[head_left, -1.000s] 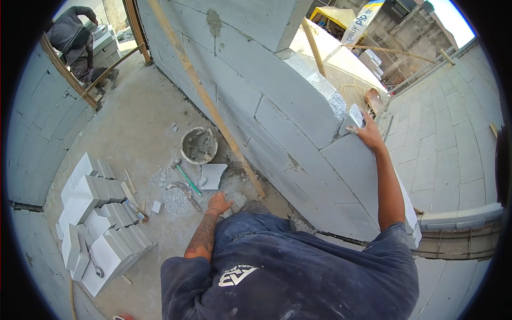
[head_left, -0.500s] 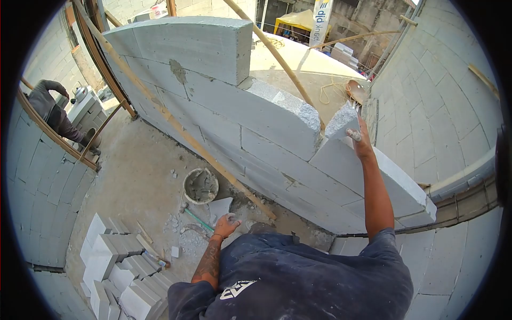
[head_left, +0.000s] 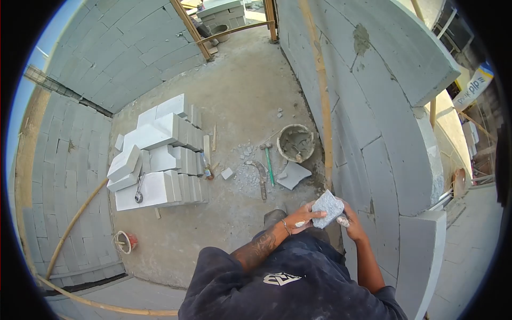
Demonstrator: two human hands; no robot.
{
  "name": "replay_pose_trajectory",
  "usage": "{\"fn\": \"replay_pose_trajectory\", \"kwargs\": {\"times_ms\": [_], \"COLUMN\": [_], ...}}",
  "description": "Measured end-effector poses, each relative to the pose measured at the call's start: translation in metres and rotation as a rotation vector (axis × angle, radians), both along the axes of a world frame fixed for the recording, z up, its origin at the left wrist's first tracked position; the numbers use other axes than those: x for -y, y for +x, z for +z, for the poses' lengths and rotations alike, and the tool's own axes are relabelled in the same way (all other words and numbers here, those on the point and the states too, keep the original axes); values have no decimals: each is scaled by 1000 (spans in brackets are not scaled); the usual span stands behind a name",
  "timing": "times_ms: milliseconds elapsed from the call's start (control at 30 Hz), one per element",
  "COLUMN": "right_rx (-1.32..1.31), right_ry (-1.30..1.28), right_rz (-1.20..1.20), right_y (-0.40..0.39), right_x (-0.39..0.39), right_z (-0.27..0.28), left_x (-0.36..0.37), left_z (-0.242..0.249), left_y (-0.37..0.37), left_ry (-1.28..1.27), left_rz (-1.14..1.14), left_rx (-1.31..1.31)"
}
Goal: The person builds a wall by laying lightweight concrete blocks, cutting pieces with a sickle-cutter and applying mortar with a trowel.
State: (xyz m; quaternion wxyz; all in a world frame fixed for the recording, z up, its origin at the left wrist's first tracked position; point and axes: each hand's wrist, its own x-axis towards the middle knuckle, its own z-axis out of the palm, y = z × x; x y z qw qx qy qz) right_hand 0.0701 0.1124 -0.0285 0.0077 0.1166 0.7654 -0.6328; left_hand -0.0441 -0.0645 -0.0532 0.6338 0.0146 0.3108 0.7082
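Left of the wall (head_left: 368, 144), you hold 1 chunk (head_left: 328, 205), rough face up. Your left hand (head_left: 302, 217) has its fingers around the left side; your right hand (head_left: 353, 222) meets the right edge, finger closure unclear. Both are equally near; I cannot tell its long axis.

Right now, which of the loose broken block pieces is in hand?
The rough-faced fragment, held between the left hand and right hand; the flat slab by the mortar bucket and the small chunk lie on the floor.
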Motion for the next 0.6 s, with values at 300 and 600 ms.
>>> {"fn": "replay_pose_trajectory", "kwargs": {"times_ms": [300, 600], "right_rx": [1149, 792], "right_ry": [30, 413], "right_rz": [301, 182], "right_y": [-19, -106], "right_x": [84, 161], "right_z": [-74, -196], "left_x": [177, 297], "left_z": [-39, -208], "left_y": [-39, -135], "left_ry": [-351, -820], "left_rz": [744, 687], "left_rx": [37, -110]}}
